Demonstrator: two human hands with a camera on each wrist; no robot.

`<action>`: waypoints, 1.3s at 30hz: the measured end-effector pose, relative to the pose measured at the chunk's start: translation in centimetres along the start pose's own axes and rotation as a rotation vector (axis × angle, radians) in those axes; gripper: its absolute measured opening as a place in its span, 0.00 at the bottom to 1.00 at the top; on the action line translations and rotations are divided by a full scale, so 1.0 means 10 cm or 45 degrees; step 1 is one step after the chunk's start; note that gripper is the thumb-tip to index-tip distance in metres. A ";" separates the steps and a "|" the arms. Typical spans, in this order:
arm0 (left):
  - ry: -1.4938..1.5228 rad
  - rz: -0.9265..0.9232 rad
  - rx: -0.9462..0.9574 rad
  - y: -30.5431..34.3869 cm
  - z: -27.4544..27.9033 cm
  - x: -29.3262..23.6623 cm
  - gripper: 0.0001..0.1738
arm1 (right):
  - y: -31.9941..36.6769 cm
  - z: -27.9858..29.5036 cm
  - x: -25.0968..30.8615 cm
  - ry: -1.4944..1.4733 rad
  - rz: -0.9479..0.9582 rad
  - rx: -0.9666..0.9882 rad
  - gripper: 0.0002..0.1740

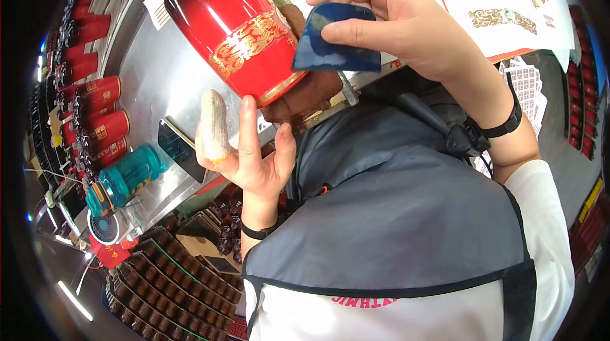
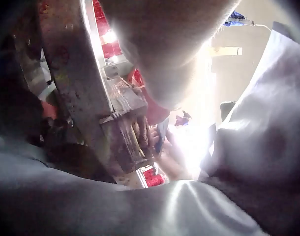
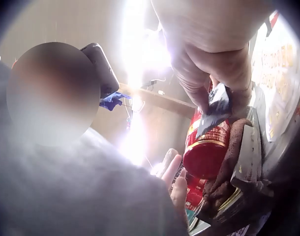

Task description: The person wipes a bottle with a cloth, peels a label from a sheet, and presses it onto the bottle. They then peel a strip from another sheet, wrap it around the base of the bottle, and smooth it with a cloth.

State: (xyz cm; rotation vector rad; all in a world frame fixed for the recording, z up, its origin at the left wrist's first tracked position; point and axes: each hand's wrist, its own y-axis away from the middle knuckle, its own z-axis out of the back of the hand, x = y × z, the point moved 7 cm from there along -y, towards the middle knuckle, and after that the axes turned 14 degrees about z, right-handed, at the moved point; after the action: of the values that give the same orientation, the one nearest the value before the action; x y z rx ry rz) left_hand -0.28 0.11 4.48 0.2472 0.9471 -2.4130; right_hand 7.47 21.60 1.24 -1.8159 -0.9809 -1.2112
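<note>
A glossy red jar (image 1: 238, 30) with a gold dragon band lies on its side on a brown cloth (image 1: 311, 96). My right hand (image 1: 406, 23) pinches a dark blue scraper (image 1: 337, 39) between thumb and fingers, overlapping the jar's right side in the head view. My left hand (image 1: 251, 157) is held with fingers spread, one fingertip right at the jar's base. One of its fingers wears a white knitted cover (image 1: 215, 125). In the right wrist view the scraper (image 3: 216, 110) stands over the jar (image 3: 206, 157). The left wrist view is mostly glare and blur.
White sheets with gold decals (image 1: 508, 20) lie on the right. A teal water bottle (image 1: 130, 173), a dark flat device (image 1: 181, 147) and a small fan (image 1: 105, 228) stand left. Several red jars (image 1: 105, 90) line the far left, with rows of brown pieces (image 1: 178, 284) below.
</note>
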 end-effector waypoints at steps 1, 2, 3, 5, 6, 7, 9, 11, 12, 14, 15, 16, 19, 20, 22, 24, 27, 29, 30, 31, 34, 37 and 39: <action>0.000 0.000 -0.001 0.00 0.00 -0.01 0.27 | 0.01 -0.03 0.03 0.067 -0.004 0.057 0.19; -0.023 -0.005 0.030 -0.01 -0.01 -0.03 0.27 | 0.02 -0.06 0.05 0.134 -0.007 0.115 0.20; -0.046 -0.008 0.061 -0.01 -0.03 -0.05 0.27 | 0.03 -0.07 0.05 0.105 -0.003 0.115 0.18; -0.021 -0.033 0.076 -0.02 -0.05 -0.08 0.29 | 0.04 -0.09 0.05 0.081 0.029 0.091 0.17; 0.007 -0.058 0.095 -0.02 -0.06 -0.11 0.31 | 0.04 -0.10 0.06 0.056 0.059 0.064 0.17; 0.008 -0.058 0.093 -0.02 -0.06 -0.12 0.31 | 0.04 -0.11 0.06 0.058 0.060 0.064 0.17; -0.084 -0.022 0.125 -0.02 -0.09 -0.12 0.26 | 0.04 -0.15 0.09 0.096 0.086 0.090 0.17; -0.079 -0.027 0.124 -0.03 -0.10 -0.15 0.26 | 0.03 -0.17 0.10 0.096 0.104 0.096 0.17; -0.074 -0.032 0.123 -0.04 -0.10 -0.17 0.26 | 0.02 -0.18 0.12 0.095 0.120 0.103 0.17; -0.075 -0.036 0.121 -0.04 -0.11 -0.18 0.27 | 0.03 -0.20 0.16 0.086 0.108 0.106 0.17; -0.075 -0.040 0.122 -0.03 -0.11 -0.18 0.27 | 0.03 -0.20 0.17 0.075 0.093 0.107 0.17; -0.076 -0.038 0.120 -0.03 -0.11 -0.18 0.27 | 0.03 -0.20 0.18 0.076 0.093 0.110 0.17; -0.045 -0.044 0.116 -0.04 -0.12 -0.19 0.27 | 0.04 -0.19 0.16 0.039 0.042 0.091 0.17; -0.049 -0.051 0.124 -0.04 -0.13 -0.19 0.27 | 0.04 -0.18 0.14 0.036 0.045 0.092 0.17; -0.052 -0.059 0.133 -0.05 -0.13 -0.20 0.27 | 0.03 -0.16 0.12 0.034 0.049 0.093 0.17; -0.052 -0.067 0.148 -0.06 -0.14 -0.21 0.27 | 0.03 -0.15 0.10 0.029 0.043 0.086 0.17; -0.039 -0.061 0.120 -0.07 -0.14 -0.22 0.27 | 0.03 -0.12 0.07 0.006 0.010 0.074 0.17; -0.024 -0.039 0.076 -0.04 -0.12 -0.19 0.27 | 0.03 -0.08 0.08 0.040 -0.001 0.090 0.16; -0.007 -0.017 0.032 -0.03 -0.10 -0.16 0.27 | 0.04 -0.07 0.07 0.075 -0.013 0.105 0.16; -0.007 -0.017 0.033 -0.04 -0.08 -0.16 0.27 | 0.03 -0.06 0.07 0.074 -0.013 0.104 0.16; -0.019 -0.075 0.044 -0.04 0.00 -0.12 0.31 | 0.03 -0.04 0.04 0.058 -0.017 0.110 0.16; -0.096 -0.044 0.038 0.03 0.03 -0.06 0.28 | 0.04 -0.03 0.02 0.060 -0.010 0.110 0.16; -0.096 -0.071 0.047 0.04 0.02 -0.10 0.27 | 0.04 -0.03 0.01 0.056 -0.009 0.105 0.15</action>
State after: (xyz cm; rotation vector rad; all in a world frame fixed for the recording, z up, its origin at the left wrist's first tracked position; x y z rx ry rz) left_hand 0.82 0.15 4.73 0.1433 0.8878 -2.4740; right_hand 7.72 21.14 1.39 -1.7161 -0.9990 -1.1923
